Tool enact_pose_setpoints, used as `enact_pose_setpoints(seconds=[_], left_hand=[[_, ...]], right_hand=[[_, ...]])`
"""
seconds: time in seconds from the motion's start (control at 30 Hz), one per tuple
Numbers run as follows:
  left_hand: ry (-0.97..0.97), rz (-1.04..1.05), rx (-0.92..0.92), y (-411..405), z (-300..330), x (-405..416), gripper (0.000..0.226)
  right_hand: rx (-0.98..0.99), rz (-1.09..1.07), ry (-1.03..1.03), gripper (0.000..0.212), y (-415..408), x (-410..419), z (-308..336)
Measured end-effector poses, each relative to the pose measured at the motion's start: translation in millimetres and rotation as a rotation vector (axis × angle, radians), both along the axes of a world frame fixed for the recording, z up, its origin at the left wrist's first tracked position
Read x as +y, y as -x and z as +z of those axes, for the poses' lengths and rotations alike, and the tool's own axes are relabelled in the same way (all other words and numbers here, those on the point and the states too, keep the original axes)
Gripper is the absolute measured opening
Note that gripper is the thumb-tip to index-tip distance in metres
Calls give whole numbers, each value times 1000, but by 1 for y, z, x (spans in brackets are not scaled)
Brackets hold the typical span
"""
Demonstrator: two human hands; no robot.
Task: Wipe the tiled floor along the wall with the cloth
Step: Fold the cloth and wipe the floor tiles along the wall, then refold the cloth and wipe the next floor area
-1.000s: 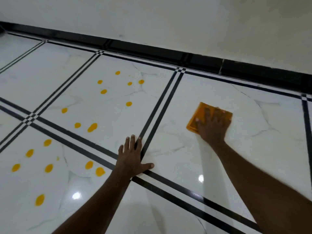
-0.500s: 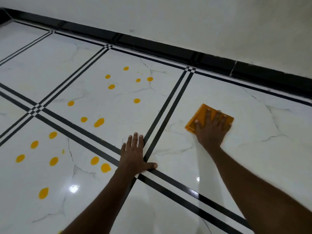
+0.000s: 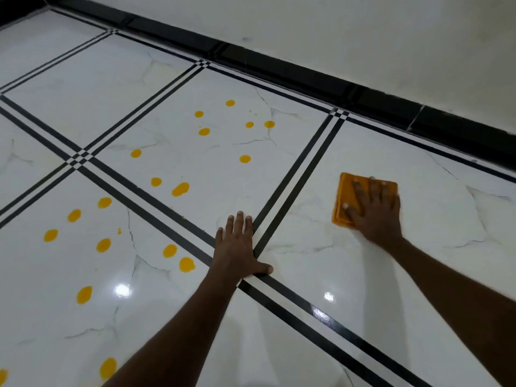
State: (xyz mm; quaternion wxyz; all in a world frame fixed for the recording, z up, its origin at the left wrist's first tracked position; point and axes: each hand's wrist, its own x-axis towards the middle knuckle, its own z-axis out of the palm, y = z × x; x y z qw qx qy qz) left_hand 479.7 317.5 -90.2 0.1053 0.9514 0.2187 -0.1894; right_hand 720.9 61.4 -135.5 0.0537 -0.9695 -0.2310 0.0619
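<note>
since a moment ago, cloth (image 3: 344, 197) turned squarer under flat, spread right hand (image 3: 375, 213) fingers; left hand (image 3: 237, 251) fingers together, pressing floor (image 3: 418, 247); cloth partly hidden.

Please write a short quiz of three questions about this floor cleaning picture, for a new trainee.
1. True or false: the right hand presses flat on the orange cloth.
2. Where does the left hand rest? A) on the wall B) on the floor, at the black tile lines C) on the cloth
3. Fill in: the yellow spots lie on the tiles to the ____ of the cloth.

Key: 1 true; 2 B; 3 left
</note>
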Motion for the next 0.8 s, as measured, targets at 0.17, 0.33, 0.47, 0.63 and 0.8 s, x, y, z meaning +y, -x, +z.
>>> enact_pose_setpoints(seconds=[0.17,0.33,0.47,0.63,0.8], left_hand=[[21,-18,12,2,-1,1,133],[159,15,-49,17,31,32,97],[130,40,-44,54,70,67,80],[92,94,-3,75,104,102,65],[178,179,-59,65,134,119,56]], right_hand=[[-37,60,-52,87,34,88,-6],[-4,427,-57,88,146,99,-6],[-24,423,-50,82,134,50,-8],[-38,44,139,55,85,106,21],[224,-48,-246,19,95,162,99]])
